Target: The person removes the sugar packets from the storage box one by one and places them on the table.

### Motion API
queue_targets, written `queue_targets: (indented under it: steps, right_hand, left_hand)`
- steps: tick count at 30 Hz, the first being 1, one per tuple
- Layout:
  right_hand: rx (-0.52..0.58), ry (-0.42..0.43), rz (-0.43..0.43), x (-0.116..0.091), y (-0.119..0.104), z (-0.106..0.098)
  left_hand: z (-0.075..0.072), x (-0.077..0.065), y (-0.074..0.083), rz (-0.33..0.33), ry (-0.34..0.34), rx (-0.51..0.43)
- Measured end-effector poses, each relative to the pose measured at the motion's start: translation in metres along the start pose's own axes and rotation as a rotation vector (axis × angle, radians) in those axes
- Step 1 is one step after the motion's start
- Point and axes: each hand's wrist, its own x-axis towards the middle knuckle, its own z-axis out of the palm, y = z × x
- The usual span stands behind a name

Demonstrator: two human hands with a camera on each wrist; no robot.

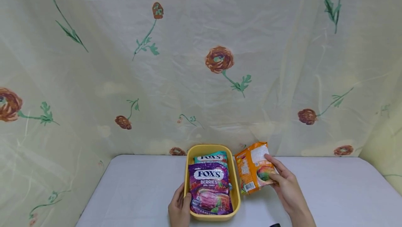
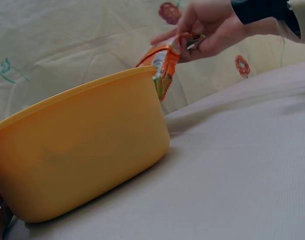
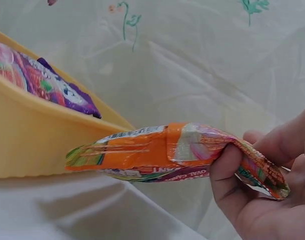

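Observation:
My right hand (image 1: 290, 188) pinches an orange candy bag (image 1: 251, 171) by its right edge, its printed back side with a barcode facing up. In the right wrist view the bag (image 3: 142, 150) appears nearly edge-on, held above the table beside the bin. With thumb at the rim and fingers along the outer wall, my left hand (image 1: 180, 207) grips the left side of a yellow plastic bin (image 1: 236, 199). Inside the bin a purple Fox's Berries candy bag (image 1: 208, 185) lies over a teal Fox's candy bag (image 1: 216, 156), which is partly covered.
The bin stands on a white-covered table (image 1: 141, 188). Behind the table's back edge hangs a pale curtain (image 1: 188, 80) with a flower print, which also runs along both sides. A small dark object (image 1: 275, 225) shows at the bottom edge of the head view.

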Motion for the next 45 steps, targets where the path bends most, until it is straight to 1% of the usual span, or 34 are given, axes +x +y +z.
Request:
queue_targets:
  steps: [5,9,14,17,19,21,24,27,29,32,37,40,45]
  right_hand:
    - [-0.026,-0.009,0.039,0.002,0.003,0.001]
    - [-0.050,-0.011,0.066,0.003,0.004,-0.001]
    - [-0.094,-0.014,0.091,0.003,0.007,-0.005]
    - [-0.159,-0.012,0.085,0.003,0.009,-0.008]
    - [-0.227,0.000,0.093,0.003,0.010,-0.009]
    - [-0.289,0.011,0.119,0.003,0.011,-0.011]
    - [-0.360,0.024,0.163,0.003,0.013,-0.013]
    - [-0.397,0.031,0.197,0.003,0.014,-0.015]
    - [-0.420,0.034,0.213,0.004,0.015,-0.017]
    - [-0.449,0.024,0.213,0.005,0.018,-0.019]
    - [-0.481,0.001,0.211,0.008,0.020,-0.021]
    - [-0.514,-0.006,0.195,0.009,0.023,-0.022]
    - [-0.600,-0.003,0.176,0.009,0.027,-0.024]
  left_hand:
    - [0.000,0.000,-0.001,0.013,-0.003,-0.013]
    - [0.000,0.000,-0.001,0.023,-0.007,-0.005]
    - [0.000,0.000,0.000,0.003,-0.009,0.011]
    - [0.000,0.000,0.001,-0.001,-0.012,0.006]
    - [0.000,0.000,0.002,0.000,-0.013,0.008]
    - [-0.001,0.000,0.002,0.009,-0.016,0.007]
    - [-0.001,0.000,0.002,0.004,-0.017,0.011]
    - [-0.001,0.000,0.001,0.004,-0.016,0.003]
    - [-0.001,0.000,0.000,0.019,-0.015,-0.004]
    - [-0.002,0.000,-0.001,0.043,-0.012,-0.022]
    - [-0.003,0.000,0.000,0.032,-0.008,-0.025]
    - [-0.003,0.001,0.001,0.030,-0.008,-0.019]
    - [-0.002,0.001,0.001,0.033,-0.025,-0.021]
